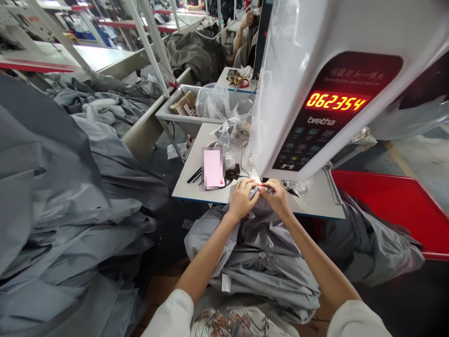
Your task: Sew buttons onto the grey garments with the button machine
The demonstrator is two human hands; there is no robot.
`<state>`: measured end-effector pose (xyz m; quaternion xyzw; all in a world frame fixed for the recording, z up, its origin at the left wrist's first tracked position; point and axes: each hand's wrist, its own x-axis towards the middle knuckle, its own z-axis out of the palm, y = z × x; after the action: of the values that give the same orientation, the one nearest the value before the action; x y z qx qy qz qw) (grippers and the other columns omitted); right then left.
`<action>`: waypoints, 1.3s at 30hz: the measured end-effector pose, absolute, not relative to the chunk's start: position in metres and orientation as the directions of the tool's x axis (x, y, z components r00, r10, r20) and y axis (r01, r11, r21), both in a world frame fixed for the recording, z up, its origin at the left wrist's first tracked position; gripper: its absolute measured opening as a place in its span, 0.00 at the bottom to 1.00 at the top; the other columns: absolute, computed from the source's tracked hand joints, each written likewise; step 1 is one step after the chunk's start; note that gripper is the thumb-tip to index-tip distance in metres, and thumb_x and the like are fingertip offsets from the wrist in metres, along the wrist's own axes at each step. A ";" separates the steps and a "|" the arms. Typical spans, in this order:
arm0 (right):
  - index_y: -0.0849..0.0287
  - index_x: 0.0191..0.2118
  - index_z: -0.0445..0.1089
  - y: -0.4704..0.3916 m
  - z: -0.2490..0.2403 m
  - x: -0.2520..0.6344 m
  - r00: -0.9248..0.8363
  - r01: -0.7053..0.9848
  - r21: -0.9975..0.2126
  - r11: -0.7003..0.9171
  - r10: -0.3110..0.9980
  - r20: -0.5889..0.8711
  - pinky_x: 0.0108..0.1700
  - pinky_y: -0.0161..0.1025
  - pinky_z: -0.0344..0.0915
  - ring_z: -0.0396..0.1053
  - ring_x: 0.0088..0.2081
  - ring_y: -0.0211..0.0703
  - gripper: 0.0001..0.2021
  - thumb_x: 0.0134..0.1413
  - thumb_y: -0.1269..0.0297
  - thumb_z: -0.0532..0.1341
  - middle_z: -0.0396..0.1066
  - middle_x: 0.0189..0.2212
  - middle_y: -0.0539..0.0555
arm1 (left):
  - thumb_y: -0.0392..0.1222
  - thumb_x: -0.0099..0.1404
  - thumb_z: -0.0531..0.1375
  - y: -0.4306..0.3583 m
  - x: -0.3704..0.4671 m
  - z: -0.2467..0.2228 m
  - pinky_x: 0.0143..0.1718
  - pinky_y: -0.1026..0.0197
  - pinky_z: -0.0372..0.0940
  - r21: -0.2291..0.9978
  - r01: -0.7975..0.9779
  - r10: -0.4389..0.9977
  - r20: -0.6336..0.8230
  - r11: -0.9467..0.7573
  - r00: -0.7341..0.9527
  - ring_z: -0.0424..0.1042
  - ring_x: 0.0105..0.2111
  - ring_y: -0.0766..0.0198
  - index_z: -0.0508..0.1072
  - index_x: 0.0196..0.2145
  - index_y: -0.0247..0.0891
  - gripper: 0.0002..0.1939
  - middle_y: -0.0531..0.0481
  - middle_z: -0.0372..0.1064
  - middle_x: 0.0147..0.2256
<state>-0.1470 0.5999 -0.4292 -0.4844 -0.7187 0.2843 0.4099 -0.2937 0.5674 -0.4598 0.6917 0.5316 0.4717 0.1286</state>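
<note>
A large piece of grey fabric (266, 257) hangs from the table's front edge into my lap, its upper end gathered between my hands. My left hand (242, 199) has its fingers curled on that upper end, just left of a brightly lit spot. From the right side, my right hand (278, 196) pinches the fabric at the same spot, fingertips almost meeting the left ones. Directly above stands a white bretha machine (333, 61) with glowing red digits. Its head hides part of the working point, and the small detail at my fingertips, lit reddish, is unclear.
On the white table (189, 161) lie a phone-like pink rectangle (213, 168), dark sticks and clear plastic bags (233, 131). Heaped grey fabric (70, 224) fills the left. A red tray (396, 206) stands right. Behind are a grey bin (171, 110) and another person's arm (242, 32).
</note>
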 end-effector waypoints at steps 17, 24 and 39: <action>0.59 0.42 0.72 0.600 -0.371 -0.079 -0.091 0.575 -0.634 0.517 0.811 0.578 0.41 0.39 0.66 0.69 0.39 0.43 0.10 0.58 0.62 0.57 0.72 0.39 0.56 | 0.40 0.65 0.58 0.567 -0.291 -0.457 0.54 0.53 0.60 0.670 0.614 0.849 0.528 -0.417 -0.001 0.63 0.50 0.58 0.69 0.44 0.37 0.10 0.45 0.66 0.47; 0.61 0.32 0.74 0.647 -0.356 -0.067 -0.389 0.819 -0.271 0.505 0.837 0.385 0.42 0.39 0.62 0.70 0.37 0.45 0.08 0.52 0.72 0.57 0.75 0.33 0.55 | 0.41 0.64 0.58 0.567 -0.289 -0.457 0.53 0.53 0.61 0.671 0.618 0.850 0.527 -0.409 -0.010 0.64 0.49 0.58 0.69 0.44 0.37 0.11 0.44 0.67 0.46; 0.63 0.32 0.78 0.637 -0.371 -0.109 -0.372 0.926 0.100 0.365 0.925 0.072 0.42 0.39 0.63 0.73 0.41 0.53 0.14 0.50 0.81 0.55 0.76 0.35 0.62 | 0.41 0.65 0.56 0.564 -0.287 -0.453 0.53 0.49 0.63 0.709 0.597 0.871 0.490 -0.375 -0.034 0.66 0.50 0.56 0.70 0.42 0.40 0.08 0.45 0.67 0.47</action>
<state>-0.1085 0.6373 -0.3715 -0.5602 -0.8261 -0.0616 0.0017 -0.2871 0.5636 -0.4527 0.6798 0.5400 0.4749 0.1440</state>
